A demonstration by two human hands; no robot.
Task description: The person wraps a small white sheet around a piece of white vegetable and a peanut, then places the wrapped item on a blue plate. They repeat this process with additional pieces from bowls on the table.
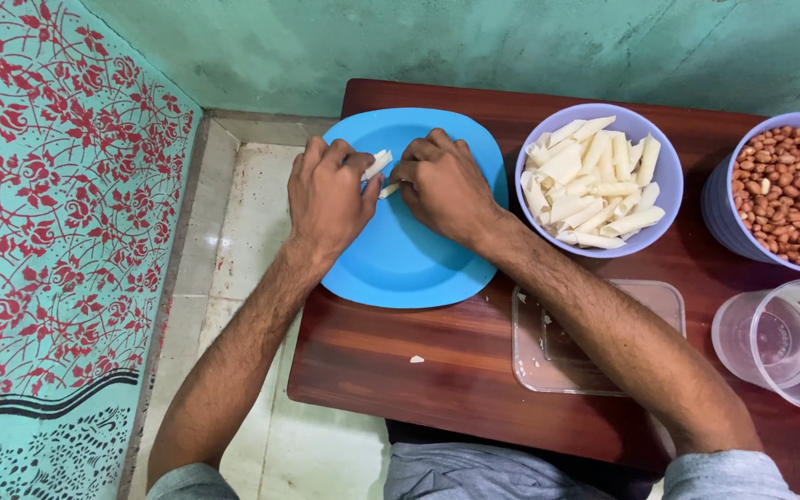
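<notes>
The fingers (349,159) of the left hand (329,196) are curled closed around a pale, tube-shaped pasta piece (378,164), whose slanted end sticks out toward the right hand (441,185). The fingers of the right hand are also bent closed, and they pinch a smaller pasta bit (389,191); it is perhaps broken from the first piece, but the fingers hide the place where the two meet. Both pieces are cream white, smooth and dry, and they are held just above the far half of the blue plate (400,264).

The blue plate is squarish with round corners. Its left edge hangs over the left edge of the worktop (391,370), above the tiled floor (247,222). Just beside the plate on its right stands a lilac bowl (665,176) full of the same pasta tubes, almost touching the plate's rim. Further right from the plate, a second lilac bowl (722,213) holds brown peanuts (793,190). Near the plate's right front corner lies a clear flat lid (594,356), and beyond it a clear plastic cup (775,343) lies tilted at the worktop's right side.

The near half of the plate is bare, and a strip of dark wood in front of the plate is open, with one small white crumb (416,358) on it. A patterned cloth (57,231) lies well left of the plate.
</notes>
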